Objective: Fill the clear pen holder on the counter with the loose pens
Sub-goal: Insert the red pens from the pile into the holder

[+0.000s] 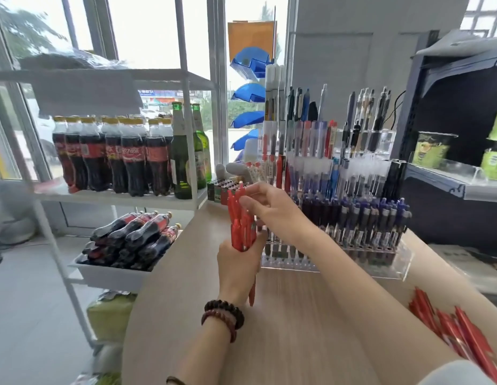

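Observation:
A tiered clear pen holder (391, 266) stands on the wooden counter (297, 329), packed with blue, black and red pens. My left hand (237, 266), with bead bracelets at the wrist, grips a bundle of red pens (241, 218) upright just left of the holder's front row. My right hand (272, 209) reaches across and pinches the top of one pen in that bundle. More loose red pens (461, 329) lie on the counter at the lower right, beside my right forearm.
A white shelf rack (116, 195) to the left carries cola bottles (111, 154) and green glass bottles (183, 151); a tray of lying cola bottles (130, 240) sits below. A dark shelf unit (458, 179) with green cups stands right. Lighters (222, 190) sit behind the bundle.

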